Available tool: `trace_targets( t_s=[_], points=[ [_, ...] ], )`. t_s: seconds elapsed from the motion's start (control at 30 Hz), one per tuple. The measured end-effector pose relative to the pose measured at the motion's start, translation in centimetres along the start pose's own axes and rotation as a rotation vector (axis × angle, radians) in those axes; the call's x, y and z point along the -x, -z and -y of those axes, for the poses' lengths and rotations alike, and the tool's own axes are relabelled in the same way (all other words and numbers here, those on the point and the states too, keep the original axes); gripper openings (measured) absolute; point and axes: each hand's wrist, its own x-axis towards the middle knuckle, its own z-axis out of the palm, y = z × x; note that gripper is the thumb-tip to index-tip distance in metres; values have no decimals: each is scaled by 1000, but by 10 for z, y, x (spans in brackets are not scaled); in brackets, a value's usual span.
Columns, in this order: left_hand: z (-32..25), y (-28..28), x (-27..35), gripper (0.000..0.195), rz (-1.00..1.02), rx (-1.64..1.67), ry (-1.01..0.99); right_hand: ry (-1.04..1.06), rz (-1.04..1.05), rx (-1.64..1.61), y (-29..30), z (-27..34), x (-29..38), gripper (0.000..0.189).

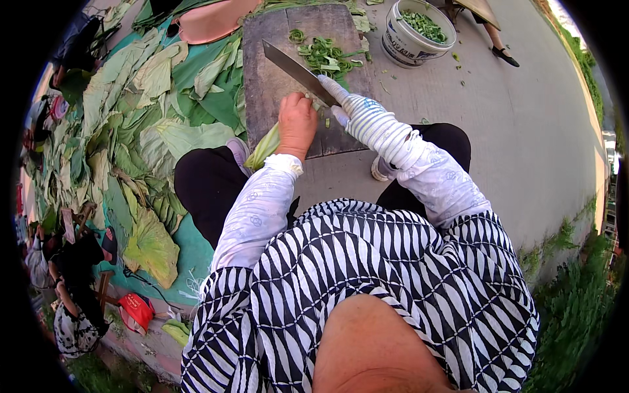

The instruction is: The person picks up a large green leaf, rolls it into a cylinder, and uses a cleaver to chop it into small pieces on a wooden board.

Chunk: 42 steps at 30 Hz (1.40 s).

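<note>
My left hand (298,123), bare, presses a rolled bundle of green leaves (266,147) on the wooden board (268,83); the roll sticks out below the palm, over the board's near left edge. In my right hand (366,115), which wears a striped knit glove, is a cleaver (300,66). Its blade points up and left, close to my left fingertips. Beyond the blade lies a pile of cut green leaf strips (327,56). A few small cut bits rest beside my left hand.
Large leaves (123,123) cover a green sheet (191,255) on the left. A pink basin (211,22) stands behind them. At the back right is a white bucket (408,51) of chopped leaves. Other people sit along the left edge; another person's foot (505,56) shows at upper right.
</note>
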Motion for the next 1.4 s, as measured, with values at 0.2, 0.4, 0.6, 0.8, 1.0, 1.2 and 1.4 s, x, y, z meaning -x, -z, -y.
trace_targets(
  t_s=[0.2, 0.4, 0.6, 0.8, 1.0, 1.2, 1.4],
  points=[
    [-2, -3, -3, 11, -40, 50, 32, -53, 80, 88, 5, 2, 50, 61],
    [-1, -2, -2, 11, -44, 36, 2, -28, 25, 89, -10, -21, 88, 60],
    [-2, -4, -4, 7, -10, -4, -4, -27, 123, -22, -35, -58, 81, 60],
    [1, -2, -1, 6, 21, -6, 10, -223, 217, 69, 11, 1, 72, 62],
    [-1, 0, -4, 7, 37, -25, 42, -54, 204, 45, 3, -15, 41, 67],
    [1, -1, -4, 6, 29, -21, 16, 80, 87, 61, -4, -12, 3, 66],
    [2, 1, -6, 7, 65, -70, -9, -25, 98, -45, -1, -8, -11, 64]
  ],
)
